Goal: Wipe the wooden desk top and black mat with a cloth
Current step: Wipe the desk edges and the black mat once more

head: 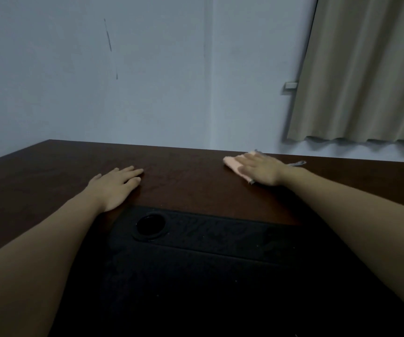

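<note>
- Though nothing on the surfaces themselves shows which parts are already clean, the wiping looks to be at the far strip of the counter (196,176), so I judge the job to be under way and not near its end.
- The right hand (260,170) lies flat on the pink cloth (232,164), fingers straight and spread, pressing it down on the wood beyond the far right corner of the black mat (196,276); its grip is apart, not curled round the cloth.
- The cloth sits close to the counter's far edge, well beyond the mat, with a greyish fringe or second layer showing at the wrist side; I cannot tell which.
- The left hand (116,183) rests palm down on the bare wood just beyond the mat's far left corner, fingers straight, holding nothing; it seems to steady the person.
- The mat lies nearest the person, a round black recess (150,224) near its far left corner. The cloth is not on it, so the mat is probably left to do.
- The wood to the left of the mat, and the strip between the two hands, may also need passes.
- Behind the counter, beyond the mat, stand a pale wall (123,81) and a beige curtain (366,69).
</note>
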The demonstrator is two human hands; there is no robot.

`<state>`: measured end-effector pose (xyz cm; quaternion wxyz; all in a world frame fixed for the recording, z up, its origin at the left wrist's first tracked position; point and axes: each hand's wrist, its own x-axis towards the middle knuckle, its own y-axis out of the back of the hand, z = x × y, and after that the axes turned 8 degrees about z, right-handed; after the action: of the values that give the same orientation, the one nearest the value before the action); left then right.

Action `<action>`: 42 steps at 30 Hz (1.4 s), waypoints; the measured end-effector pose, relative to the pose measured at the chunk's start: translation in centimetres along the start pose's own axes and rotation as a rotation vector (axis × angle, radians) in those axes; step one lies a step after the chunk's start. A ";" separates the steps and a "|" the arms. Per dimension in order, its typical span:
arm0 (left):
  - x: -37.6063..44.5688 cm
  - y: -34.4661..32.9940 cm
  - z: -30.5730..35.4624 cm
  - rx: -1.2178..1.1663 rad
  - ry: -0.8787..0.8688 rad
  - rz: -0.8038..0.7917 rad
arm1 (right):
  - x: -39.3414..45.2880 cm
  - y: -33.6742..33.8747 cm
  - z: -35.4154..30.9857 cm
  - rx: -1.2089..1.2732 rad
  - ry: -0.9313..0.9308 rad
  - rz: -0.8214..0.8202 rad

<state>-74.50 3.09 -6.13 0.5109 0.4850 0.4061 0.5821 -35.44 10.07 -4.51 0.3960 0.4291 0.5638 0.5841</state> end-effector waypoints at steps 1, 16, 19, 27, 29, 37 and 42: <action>0.1 0.0 -0.1 -0.002 0.000 -0.001 | 0.9 -0.2 0.6 -0.005 -0.054 0.002; -0.1 0.2 0.2 -0.012 0.011 0.015 | -3.4 -0.3 -10.7 0.032 0.351 -0.043; -0.1 0.3 0.1 -0.011 0.010 0.004 | -3.5 0.0 -8.5 0.073 0.353 -0.048; 0.1 0.0 0.0 -0.011 0.005 0.012 | 2.5 -0.6 0.7 0.027 -0.172 0.010; 0.2 0.1 -0.1 -0.012 0.008 0.007 | 2.5 -0.4 0.1 0.036 -0.192 -0.014; 0.1 0.0 0.2 0.002 0.013 0.012 | 1.3 0.1 -13.0 -0.069 0.221 -0.005; -0.1 0.1 0.1 -0.026 0.021 0.018 | 0.4 -0.1 -14.5 0.024 0.317 -0.050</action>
<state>-74.39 2.97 -5.99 0.5075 0.4761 0.3994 0.5968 -49.36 5.86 -4.56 0.3116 0.3222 0.6366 0.6276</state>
